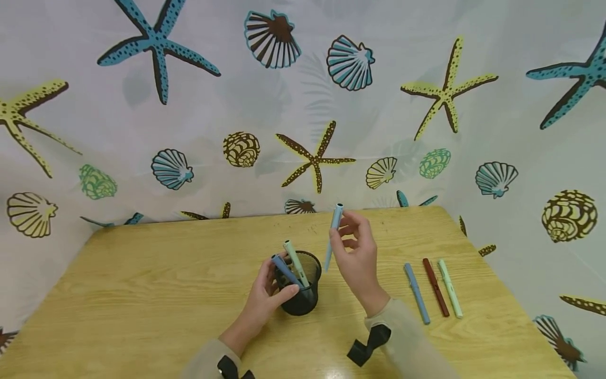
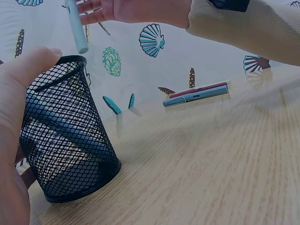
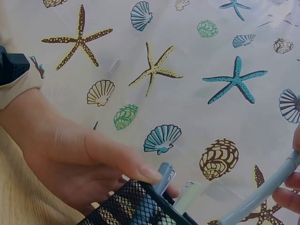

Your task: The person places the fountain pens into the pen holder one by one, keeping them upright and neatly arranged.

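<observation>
In the head view, the right hand (image 1: 356, 252) pinches a light blue pen (image 1: 335, 223) between thumb and fingers, above the wooden table (image 1: 165, 289) and just beside the right of a black mesh cup (image 1: 300, 305). The pen stands near upright, slightly tilted. It looks light, stiff and smooth, probably plastic, so a gentle pinch near the middle of the barrel should do; a loose one might let it turn or slip. The left hand (image 1: 266, 292) holds the cup, its thumb at the rim. Inside lean a darker blue pen (image 1: 285, 269) and a pale green pen (image 1: 295, 260). To the right lie a blue pen (image 1: 417, 293), a dark red pen (image 1: 436, 287) and a mint pen (image 1: 450, 288), side by side.

In the left wrist view, the cup's open wire weave shows well. It seems light and fairly rigid, likely easy to tip, and best held round the side wall, with the rim as a firm edge for the thumb. The light blue pen hangs beyond the rim, apart from it.

In the right wrist view, the left thumb presses by the rim, close to the darker blue pen. The right fingertips show only at the edge, against the light blue pen; their full grip cannot be told from here.
</observation>
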Action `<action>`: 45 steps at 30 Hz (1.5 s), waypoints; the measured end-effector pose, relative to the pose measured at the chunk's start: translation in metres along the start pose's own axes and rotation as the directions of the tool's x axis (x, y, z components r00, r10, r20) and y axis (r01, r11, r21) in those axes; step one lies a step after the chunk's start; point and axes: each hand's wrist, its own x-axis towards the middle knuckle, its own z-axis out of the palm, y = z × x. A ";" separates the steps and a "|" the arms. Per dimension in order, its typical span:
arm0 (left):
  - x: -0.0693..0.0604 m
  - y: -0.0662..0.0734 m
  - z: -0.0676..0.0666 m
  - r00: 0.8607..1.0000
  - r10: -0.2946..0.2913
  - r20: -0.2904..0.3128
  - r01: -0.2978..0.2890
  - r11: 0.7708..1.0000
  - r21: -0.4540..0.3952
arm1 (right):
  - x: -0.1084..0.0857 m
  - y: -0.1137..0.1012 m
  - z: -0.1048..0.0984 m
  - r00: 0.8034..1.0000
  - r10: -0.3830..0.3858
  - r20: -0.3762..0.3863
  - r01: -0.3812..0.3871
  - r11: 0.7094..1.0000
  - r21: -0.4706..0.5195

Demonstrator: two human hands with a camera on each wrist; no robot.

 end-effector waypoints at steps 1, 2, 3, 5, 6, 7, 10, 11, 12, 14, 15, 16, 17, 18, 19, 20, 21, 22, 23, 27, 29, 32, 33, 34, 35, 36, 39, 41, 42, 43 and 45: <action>0.000 0.002 0.000 1.000 0.000 0.000 0.000 1.000 0.007 | 0.001 -0.001 0.002 1.000 0.000 -0.003 0.000 1.000 0.004; 0.001 0.003 0.001 1.000 0.000 0.000 0.000 1.000 0.009 | 0.002 -0.001 0.003 1.000 0.001 -0.006 -0.001 1.000 0.011; 0.001 0.004 0.001 1.000 -0.003 -0.001 0.003 1.000 0.010 | 0.002 -0.002 0.005 1.000 0.001 -0.009 -0.001 1.000 0.017; 0.002 0.004 0.001 1.000 -0.006 -0.002 0.006 1.000 0.008 | 0.003 -0.002 0.007 1.000 0.005 -0.013 -0.004 1.000 0.023; 0.002 0.004 0.001 1.000 -0.008 -0.004 0.008 1.000 0.008 | 0.003 -0.001 0.008 1.000 0.010 -0.015 -0.010 1.000 0.025; 0.002 0.004 0.001 1.000 -0.007 -0.003 0.007 1.000 0.006 | 0.003 -0.001 0.009 1.000 0.014 -0.017 -0.014 1.000 0.028; 0.001 0.004 0.001 1.000 0.001 0.001 -0.001 1.000 -0.001 | 0.001 0.002 0.012 1.000 0.021 -0.013 -0.021 0.999 0.026; 0.001 0.004 0.001 1.000 0.002 0.000 -0.002 1.000 -0.001 | 0.001 0.003 0.013 1.000 0.019 -0.007 -0.019 1.000 0.025; 0.001 0.004 0.001 1.000 0.002 -0.001 -0.002 1.000 0.001 | 0.000 0.004 0.014 1.000 0.017 0.001 -0.017 1.000 0.023; 0.001 0.004 0.001 1.000 0.000 -0.004 0.000 1.000 0.003 | -0.003 0.006 0.016 1.000 0.005 0.019 -0.006 1.000 0.017; 0.001 0.004 0.001 1.000 -0.001 -0.005 0.001 1.000 0.005 | -0.003 0.007 0.017 1.000 0.000 0.027 -0.001 1.000 0.016; 0.001 0.004 0.001 1.000 -0.004 -0.008 0.004 1.000 0.006 | -0.005 0.008 0.017 0.999 -0.001 0.034 0.000 1.000 0.016; 0.001 0.004 0.001 1.000 -0.007 -0.009 0.007 1.000 0.007 | -0.006 0.009 0.018 0.999 -0.001 0.037 0.001 1.000 0.012; 0.001 0.004 0.001 1.000 -0.007 -0.009 0.007 1.000 0.006 | -0.007 0.009 0.018 0.999 0.002 0.041 -0.002 1.000 0.009; 0.001 0.004 0.001 1.000 -0.008 -0.007 0.008 1.000 0.005 | -0.008 0.010 0.019 0.999 0.005 0.045 -0.005 1.000 0.004; 0.001 0.004 0.001 1.000 -0.009 -0.004 0.009 1.000 0.004 | -0.008 0.010 0.019 0.999 0.010 0.050 -0.010 1.000 0.001; 0.001 0.004 0.001 1.000 -0.009 -0.002 0.009 1.000 0.004 | -0.009 0.011 0.019 0.998 0.017 0.054 -0.016 1.000 -0.006; 0.001 0.005 0.001 1.000 -0.010 0.000 0.010 1.000 0.003 | -0.010 0.011 0.020 0.998 0.022 0.061 -0.021 1.000 -0.015; 0.001 0.005 0.001 1.000 -0.010 0.001 0.010 1.000 0.001 | -0.011 0.011 0.020 0.997 0.025 0.069 -0.024 0.999 -0.022; 0.000 0.006 0.001 1.000 -0.009 0.001 0.009 1.000 -0.004 | -0.016 0.011 0.020 0.994 0.040 0.100 -0.035 0.998 -0.054; 0.000 0.006 0.001 1.000 -0.008 0.000 0.008 1.000 -0.005 | -0.017 0.012 0.020 0.993 0.042 0.112 -0.035 0.997 -0.065; -0.001 0.006 0.002 1.000 -0.009 0.002 0.009 1.000 -0.004 | -0.020 0.013 0.020 0.991 0.041 0.126 -0.031 0.996 -0.080; -0.001 0.006 0.002 1.000 -0.009 0.002 0.009 1.000 -0.005 | -0.021 0.014 0.020 0.991 0.038 0.128 -0.028 0.996 -0.082; -0.001 0.005 0.002 1.000 -0.010 0.001 0.010 1.000 -0.006 | -0.022 0.014 0.020 0.991 0.036 0.130 -0.025 0.996 -0.084; -0.002 0.004 0.002 1.000 -0.011 -0.002 0.011 1.000 -0.008 | -0.023 0.015 0.020 0.991 0.034 0.133 -0.023 0.996 -0.085; -0.002 0.003 0.002 1.000 -0.013 -0.007 0.013 1.000 -0.007 | -0.023 0.015 0.020 0.990 0.033 0.134 -0.022 0.996 -0.085; 0.000 -0.002 0.000 1.000 -0.017 -0.016 0.017 1.000 -0.013 | -0.025 0.019 0.021 0.990 0.029 0.138 -0.016 0.996 -0.093; 0.002 -0.008 -0.002 1.000 -0.021 -0.020 0.021 1.000 -0.011 | -0.027 0.026 0.022 0.990 0.023 0.138 -0.009 0.995 -0.099; 0.002 -0.010 -0.002 1.000 -0.021 -0.018 0.020 1.000 -0.010 | -0.028 0.031 0.022 0.990 0.021 0.136 -0.007 0.995 -0.102; 0.003 -0.013 -0.003 1.000 -0.017 -0.015 0.017 1.000 -0.011 | -0.029 0.037 0.022 0.991 0.020 0.135 -0.005 0.994 -0.108; 0.003 -0.015 -0.003 1.000 -0.008 -0.010 0.008 1.000 -0.009 | -0.032 0.047 0.022 0.991 0.019 0.130 -0.004 0.993 -0.116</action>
